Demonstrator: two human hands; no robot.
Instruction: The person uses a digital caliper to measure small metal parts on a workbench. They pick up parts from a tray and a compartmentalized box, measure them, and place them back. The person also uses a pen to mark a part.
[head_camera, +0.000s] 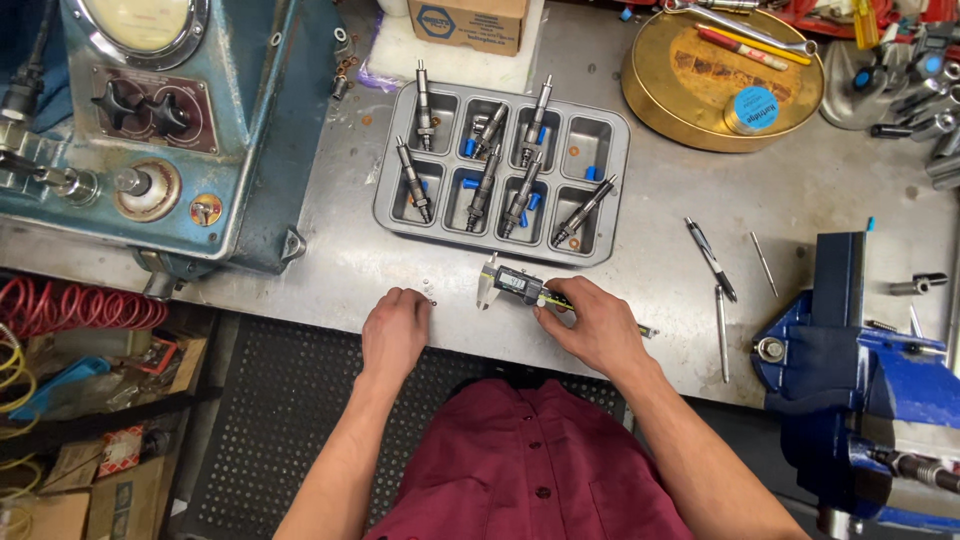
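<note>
A digital caliper (520, 288) is held in the grip of the right hand (592, 325), whose fingers are closed around its beam near the sliding head, the jaws pointing toward the left. The left hand (395, 328) is curled loosely with its fingertips pressed to the counter (330, 270), touching or pinching what looks like a tiny washer (433, 301); whether that piece is actually held cannot be told. The caliper lies low over the counter's front edge, between the two hands and just in front of a grey muffin tray (502, 172). In the tray's eight cups, seven injectors (482, 190) are leaned, several beside small blue caps, and one cup holds only a small part. Whether any measuring has been finished is not shown. Further out, two pens (711, 260) are laid to the right, near a blue vise (850, 350), with a round brass dish (720, 85) behind and a blue test machine (160, 120) at the left.
</note>
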